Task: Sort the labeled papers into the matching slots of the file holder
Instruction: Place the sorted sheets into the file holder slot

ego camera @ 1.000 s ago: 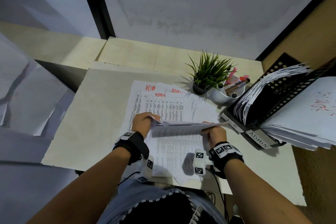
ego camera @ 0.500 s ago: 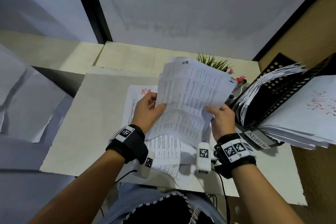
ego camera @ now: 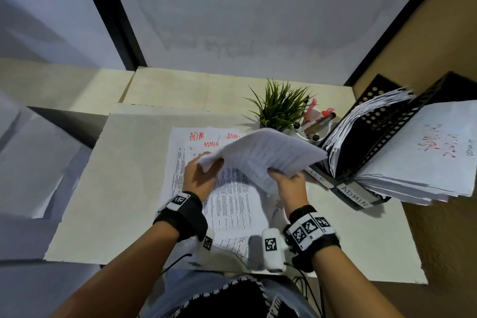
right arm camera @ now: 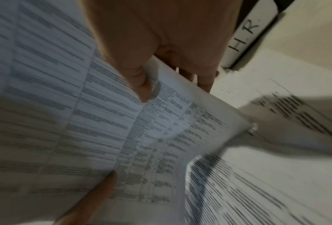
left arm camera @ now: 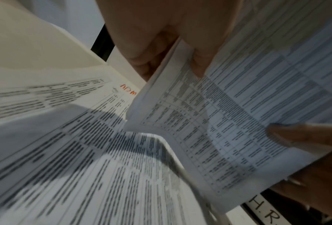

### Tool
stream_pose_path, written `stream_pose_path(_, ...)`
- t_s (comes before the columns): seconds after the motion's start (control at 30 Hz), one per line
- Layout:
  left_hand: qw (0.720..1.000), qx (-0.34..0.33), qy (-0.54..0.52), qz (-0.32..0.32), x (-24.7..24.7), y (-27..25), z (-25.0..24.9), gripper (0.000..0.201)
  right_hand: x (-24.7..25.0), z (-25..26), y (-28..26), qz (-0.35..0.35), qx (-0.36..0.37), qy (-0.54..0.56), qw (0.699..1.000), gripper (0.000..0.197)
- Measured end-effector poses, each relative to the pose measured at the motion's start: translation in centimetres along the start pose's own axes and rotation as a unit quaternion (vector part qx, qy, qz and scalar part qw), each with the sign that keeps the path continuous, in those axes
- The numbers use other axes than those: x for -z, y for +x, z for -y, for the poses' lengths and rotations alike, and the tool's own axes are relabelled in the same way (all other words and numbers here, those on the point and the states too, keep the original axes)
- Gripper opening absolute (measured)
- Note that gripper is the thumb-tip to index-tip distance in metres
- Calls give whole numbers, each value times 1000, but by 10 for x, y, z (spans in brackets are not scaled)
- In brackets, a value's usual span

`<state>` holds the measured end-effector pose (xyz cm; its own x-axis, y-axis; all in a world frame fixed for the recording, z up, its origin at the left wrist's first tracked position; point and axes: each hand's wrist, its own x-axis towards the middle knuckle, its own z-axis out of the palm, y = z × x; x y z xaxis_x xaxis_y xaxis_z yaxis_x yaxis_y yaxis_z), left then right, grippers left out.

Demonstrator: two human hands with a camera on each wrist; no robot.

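A sheaf of printed papers [ego camera: 260, 155] hangs above the desk, tilted toward the black file holder [ego camera: 382, 137] on the right. My left hand [ego camera: 204, 175] pinches its near left corner [left arm camera: 173, 60] and my right hand [ego camera: 286, 181] grips its near right edge [right arm camera: 161, 94]. Under them lies a stack of papers marked ADMIN in red [ego camera: 206, 162]. The holder's slot labels read H.R. [right arm camera: 246, 35] and ADMIN [ego camera: 353, 196]; both slots hold several sheets.
A small potted plant [ego camera: 281, 108] and a white cup of pens [ego camera: 317, 124] stand just behind the held papers, left of the holder. A big white sheet with red writing [ego camera: 423, 152] sticks out of the holder to the right. The desk's front edge is near my body.
The sheaf was lifted off the stack, raised upright half a second ago, and has now tipped down and rightward toward the file holder. Both hands moved right with it.
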<state>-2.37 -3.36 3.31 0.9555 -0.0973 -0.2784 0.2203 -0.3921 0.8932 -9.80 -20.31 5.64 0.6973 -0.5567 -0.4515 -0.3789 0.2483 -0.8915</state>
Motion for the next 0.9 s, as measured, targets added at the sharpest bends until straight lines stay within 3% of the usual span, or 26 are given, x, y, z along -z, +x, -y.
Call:
stream_pose_path(0.07,999,-16,-27,-16,4,2,-13,28,10,15,2,9,59,-44,997,11)
stream_pose_path(0.13,996,-81,-20,-21,11,1,-35,45,24,35,4,-25,152,-68,986,16)
stream_pose_path(0.2,988,-154,11,-20,18,0,-63,50,41,59,8,-117,261,-99,953,23)
stream_pose_path(0.27,973,-229,36,-20,21,0,-98,35,56,76,20,-227,318,-142,910,36)
stream_pose_path(0.3,963,-263,55,-17,20,0,-116,28,63,81,29,-266,306,-176,897,48)
stream_pose_path(0.37,942,-317,110,-4,13,0,-150,22,69,86,48,-294,200,-256,899,77)
stream_pose_path(0.47,918,-347,188,39,-10,2,-189,22,67,86,65,-252,52,-318,913,99)
stream_pose_path(0.57,893,-358,258,84,-42,7,-219,25,73,82,77,-217,18,-331,918,68)
stream_pose_path(0.77,843,-386,348,138,-118,12,-253,14,107,83,78,-217,39,-292,931,14)
stream_pose_path(0.9,825,-378,381,177,-165,10,-262,17,124,89,75,-227,70,-289,927,22)
